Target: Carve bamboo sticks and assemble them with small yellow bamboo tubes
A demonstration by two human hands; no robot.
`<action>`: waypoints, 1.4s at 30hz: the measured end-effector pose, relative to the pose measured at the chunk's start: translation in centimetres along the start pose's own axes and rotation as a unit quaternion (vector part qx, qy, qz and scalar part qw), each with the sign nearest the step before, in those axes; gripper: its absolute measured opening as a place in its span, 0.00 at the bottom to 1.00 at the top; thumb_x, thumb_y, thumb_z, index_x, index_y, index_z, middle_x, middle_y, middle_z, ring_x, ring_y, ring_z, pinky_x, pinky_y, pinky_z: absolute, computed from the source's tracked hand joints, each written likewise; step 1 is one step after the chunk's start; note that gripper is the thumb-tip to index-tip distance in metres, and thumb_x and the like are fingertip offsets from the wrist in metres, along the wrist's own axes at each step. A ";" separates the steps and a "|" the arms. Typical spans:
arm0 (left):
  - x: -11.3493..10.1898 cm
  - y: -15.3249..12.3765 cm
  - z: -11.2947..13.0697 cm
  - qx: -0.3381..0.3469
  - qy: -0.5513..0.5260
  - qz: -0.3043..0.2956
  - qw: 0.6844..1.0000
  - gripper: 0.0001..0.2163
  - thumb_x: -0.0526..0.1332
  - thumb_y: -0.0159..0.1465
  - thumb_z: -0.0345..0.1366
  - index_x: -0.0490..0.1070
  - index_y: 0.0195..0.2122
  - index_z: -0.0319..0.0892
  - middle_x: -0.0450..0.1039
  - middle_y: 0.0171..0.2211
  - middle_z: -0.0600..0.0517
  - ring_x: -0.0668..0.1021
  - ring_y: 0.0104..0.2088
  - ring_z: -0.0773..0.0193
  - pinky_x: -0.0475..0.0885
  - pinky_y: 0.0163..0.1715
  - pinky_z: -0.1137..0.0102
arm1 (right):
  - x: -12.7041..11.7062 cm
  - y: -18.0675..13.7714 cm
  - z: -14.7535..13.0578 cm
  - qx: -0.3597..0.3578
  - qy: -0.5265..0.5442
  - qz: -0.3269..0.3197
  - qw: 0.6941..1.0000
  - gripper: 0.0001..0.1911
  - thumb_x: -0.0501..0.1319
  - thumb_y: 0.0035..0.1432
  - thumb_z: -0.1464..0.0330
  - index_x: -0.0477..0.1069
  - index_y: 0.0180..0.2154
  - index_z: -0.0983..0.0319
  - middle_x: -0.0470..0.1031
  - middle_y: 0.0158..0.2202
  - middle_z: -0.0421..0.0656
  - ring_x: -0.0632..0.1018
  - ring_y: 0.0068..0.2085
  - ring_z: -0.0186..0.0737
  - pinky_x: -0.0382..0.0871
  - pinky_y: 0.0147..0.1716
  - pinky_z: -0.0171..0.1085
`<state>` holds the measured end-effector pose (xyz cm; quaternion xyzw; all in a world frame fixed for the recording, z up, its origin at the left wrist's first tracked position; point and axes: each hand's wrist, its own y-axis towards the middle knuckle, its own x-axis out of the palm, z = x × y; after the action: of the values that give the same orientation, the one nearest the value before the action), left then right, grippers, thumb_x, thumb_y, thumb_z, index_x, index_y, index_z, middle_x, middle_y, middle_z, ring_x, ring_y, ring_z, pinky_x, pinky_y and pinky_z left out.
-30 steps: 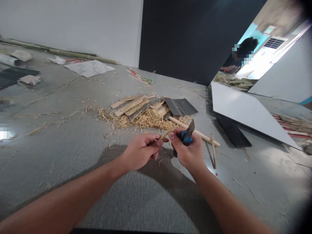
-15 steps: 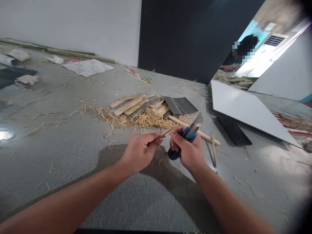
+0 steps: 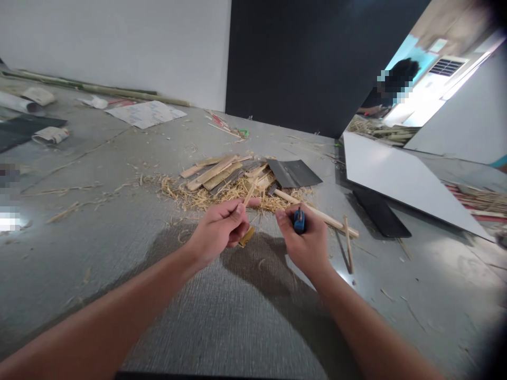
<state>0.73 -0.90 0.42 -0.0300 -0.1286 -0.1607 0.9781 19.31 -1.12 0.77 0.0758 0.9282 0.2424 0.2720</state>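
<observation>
My left hand [image 3: 222, 227] is closed on a thin bamboo stick [image 3: 248, 199]; the stick stands nearly upright, its lower end poking out below my fingers. My right hand [image 3: 304, 240] is closed on a blue-handled utility knife [image 3: 299, 220], seen end-on with its blade pointing away from me. The two hands are a short gap apart above the grey floor. Just beyond them lies a heap of bamboo shavings [image 3: 222, 196] with several split bamboo strips [image 3: 212, 171] on top.
A dark sheet [image 3: 293, 172] lies behind the heap, a long wooden dowel [image 3: 317, 212] and a short stick [image 3: 347, 244] to the right. A white board [image 3: 400, 179] leans at right over a black slab [image 3: 381, 212]. Another person sits far right. Papers lie at the left wall.
My left hand has turned the stick from pointing right to nearly upright. My right hand has swung the knife away from the stick, so the blade now points away from me.
</observation>
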 end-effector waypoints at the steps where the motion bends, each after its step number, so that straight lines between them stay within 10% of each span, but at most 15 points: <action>1: 0.0 -0.1 0.0 -0.006 -0.009 -0.007 1.000 0.12 0.55 0.67 0.44 0.69 0.43 0.42 0.60 0.21 0.57 0.57 0.16 0.75 0.50 0.15 0.77 | 0.0 0.0 0.0 -0.004 0.002 -0.007 1.000 0.10 0.61 0.58 0.65 0.66 0.27 0.60 0.63 0.22 0.35 0.64 0.25 0.32 0.59 0.27 0.35; 27: 1.1 -0.7 -0.6 -0.070 0.100 -0.134 0.983 0.09 0.53 0.66 0.39 0.67 0.33 0.40 0.69 0.21 0.54 0.59 0.15 0.76 0.58 0.14 0.79 | -0.2 -0.4 0.0 0.022 0.133 -0.034 0.990 0.11 0.62 0.58 0.65 0.66 0.25 0.60 0.63 0.20 0.34 0.63 0.21 0.30 0.59 0.21 0.33; 36: 0.8 -0.9 -0.7 -0.081 0.033 -0.168 0.982 0.18 0.57 0.64 0.49 0.62 0.26 0.39 0.62 0.16 0.58 0.58 0.13 0.77 0.50 0.10 0.80 | -1.0 -0.3 0.4 -0.166 -0.009 -0.032 0.986 0.05 0.59 0.53 0.76 0.67 0.30 0.60 0.69 0.24 0.36 0.67 0.24 0.30 0.61 0.24 0.32; 42: 0.8 -0.7 -1.2 -0.092 -0.009 -0.174 0.980 0.14 0.54 0.67 0.47 0.68 0.39 0.40 0.65 0.18 0.58 0.58 0.12 0.76 0.51 0.10 0.80 | -0.8 -0.4 0.7 -0.227 -0.068 -0.015 0.971 0.07 0.60 0.48 0.76 0.66 0.29 0.60 0.70 0.24 0.35 0.69 0.24 0.30 0.62 0.26 0.31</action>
<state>1.48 -1.90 -0.51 -0.0984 -0.1256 -0.3394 0.9270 20.35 -1.38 0.43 0.0145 0.8289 0.4373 0.3484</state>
